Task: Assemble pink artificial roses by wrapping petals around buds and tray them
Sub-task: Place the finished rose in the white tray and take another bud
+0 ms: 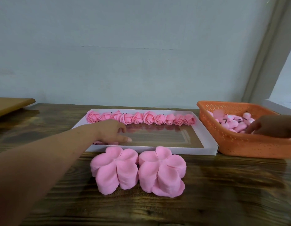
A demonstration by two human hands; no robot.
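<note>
A shallow white cardboard tray [205, 150] is lying on the dark wooden table [223, 193], its long axis running left to right across the view. Along its far wall a row of finished pink roses [140, 119] is sitting, following that same axis, their spiralled faces tilting toward the camera. The tray's glossy floor is mirroring them faintly.

The left hand [112, 132] is reaching into the tray's near left corner, fingers curled downward over something pink [99, 142] that is peeking out beneath the palm; whether it is gripping this or only resting on it is impossible to tell.

Just in front of the tray, two stacks of pink petal sheets [138, 172] are standing side by side, touching, their lobes fanning outward.

To the right, an orange perforated plastic basket [239, 144] is sitting just beside the tray, holding a heap of pink buds [234, 123]. The right hand [268, 126] is reaching into it from the frame's edge, fingers extending down among the buds. Its fingertips are hidden behind the basket wall and blurred, so its hold is unclear.

A brown board [12, 104] is poking in at far left, mostly cut off.
</note>
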